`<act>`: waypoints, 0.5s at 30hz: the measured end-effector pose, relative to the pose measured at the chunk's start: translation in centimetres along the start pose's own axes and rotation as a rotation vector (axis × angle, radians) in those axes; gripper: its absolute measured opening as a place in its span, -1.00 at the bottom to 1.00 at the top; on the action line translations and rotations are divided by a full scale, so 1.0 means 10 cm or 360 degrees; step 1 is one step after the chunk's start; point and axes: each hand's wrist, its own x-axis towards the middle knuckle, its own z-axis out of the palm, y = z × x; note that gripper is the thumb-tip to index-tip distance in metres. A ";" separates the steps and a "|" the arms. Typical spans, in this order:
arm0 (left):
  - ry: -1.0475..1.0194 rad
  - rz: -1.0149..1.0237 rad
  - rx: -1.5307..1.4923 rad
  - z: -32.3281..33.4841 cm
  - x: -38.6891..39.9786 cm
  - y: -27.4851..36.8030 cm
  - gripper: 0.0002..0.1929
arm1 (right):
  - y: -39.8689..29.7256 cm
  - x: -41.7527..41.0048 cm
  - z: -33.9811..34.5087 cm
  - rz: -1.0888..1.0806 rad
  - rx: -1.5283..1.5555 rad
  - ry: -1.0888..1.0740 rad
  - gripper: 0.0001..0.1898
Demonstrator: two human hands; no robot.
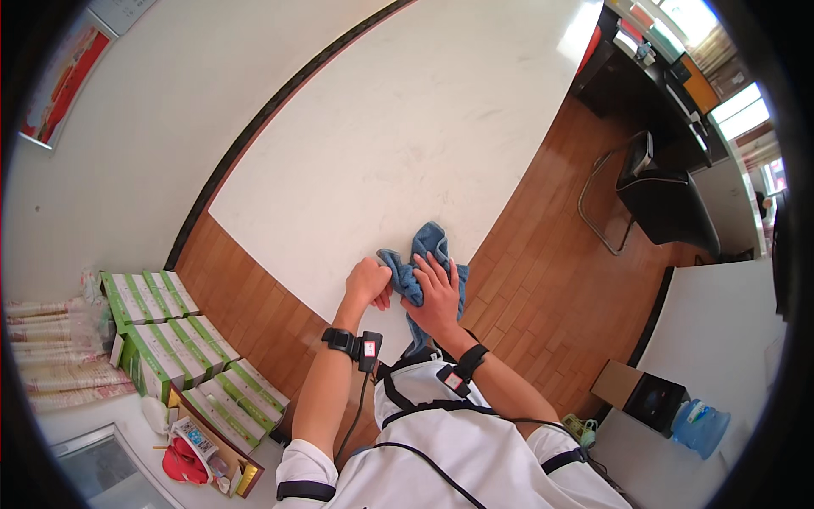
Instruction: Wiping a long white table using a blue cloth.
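A crumpled blue cloth (429, 242) lies on the near corner of a white tabletop (407, 140). My right hand (437, 289) rests on the cloth, fingers somewhat spread and pressing it against the table. Part of the cloth hangs toward my body at the table's edge. My left hand (370, 283) is just left of it, fingers curled, touching or very near the cloth's left end; whether it grips any of it I cannot tell. Faint grey smudges mark the tabletop beyond my hands.
Green-and-white boxes (184, 343) are stacked at the left, beside a box of small items (248, 477). A black chair (668, 197) and a dark desk (623, 89) stand at the right. A blue water bottle (701, 427) lies at the lower right. A wall borders the table's left side.
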 end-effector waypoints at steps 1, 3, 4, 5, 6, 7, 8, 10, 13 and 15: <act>-0.0001 0.0024 -0.0022 0.01 -0.01 -0.02 -0.66 | 0.02 0.00 -0.01 0.0006 -0.0024 -0.0005 -0.48; -0.0026 0.0059 -0.0039 0.05 -0.03 -0.03 -0.65 | 0.06 0.01 -0.05 0.0034 0.0015 -0.0026 -0.50; -0.0029 0.0086 -0.0046 0.05 -0.04 -0.03 -0.65 | 0.06 0.03 -0.04 0.0042 -0.0008 -0.0030 -0.50; -0.0048 0.0093 -0.0053 0.05 -0.04 -0.03 -0.65 | 0.06 0.05 -0.03 0.0081 -0.0045 0.0002 -0.49; -0.0046 0.0102 -0.0035 0.05 -0.06 -0.06 -0.65 | 0.05 0.04 -0.03 0.0122 -0.0078 0.0031 -0.49; -0.0041 0.0110 -0.0017 0.05 -0.07 -0.07 -0.65 | 0.08 0.06 -0.03 0.0132 -0.0092 0.0023 -0.49; -0.0057 0.0108 -0.0022 0.05 -0.07 -0.06 -0.65 | 0.16 0.13 -0.06 0.0131 -0.0096 0.0080 -0.48; -0.0091 0.0129 -0.0037 0.06 -0.11 -0.03 -0.65 | 0.32 0.28 -0.12 0.0131 -0.0146 0.0168 -0.48; -0.0123 0.0142 0.0010 0.07 -0.11 -0.04 -0.66 | 0.68 0.55 -0.21 0.0199 -0.0272 0.0280 -0.48; -0.0126 0.0135 0.0013 0.10 -0.11 -0.03 -0.66 | 0.90 0.70 -0.26 0.0188 -0.0330 0.0284 -0.49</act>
